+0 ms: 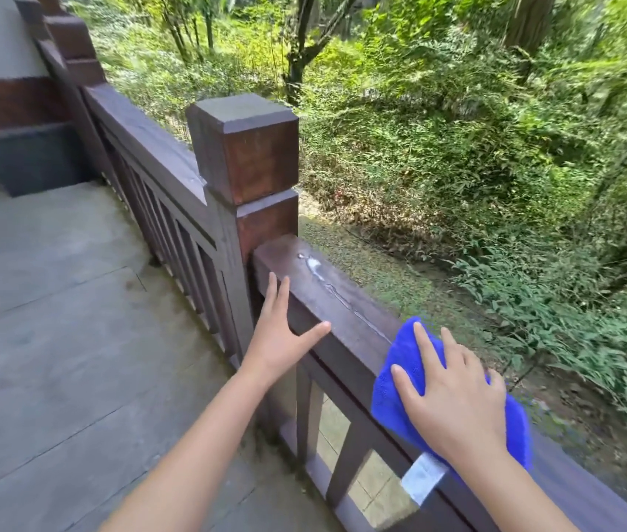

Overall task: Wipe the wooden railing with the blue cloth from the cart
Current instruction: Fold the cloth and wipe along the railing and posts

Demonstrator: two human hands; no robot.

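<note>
Blue cloth [400, 393] lay folded on the top of the rail [346, 305] at the lower right of the frame, draped a little over the rail's near edge. The right hand [454, 401] pressed flat on it, palm down, fingers spread and extended rather than curled, so the cloth sat directly under the palm and stuck out past the fingertips toward the post [244, 147]. A pale tag [423, 479] hung from the cloth below the wrist, against the rail's side.

At centre frame the left hand [279, 335] rested open against the rail's near face, fingers splayed, thumb on the top edge, holding nothing. It was apart from the cloth, between it and the post.

A wet streak [327, 280] ran along the rail top from near the post down to the cloth's upper edge. Grey paving [54, 301] filled the left of the frame; green brush [477, 147] filled the upper right beyond the railing.
</note>
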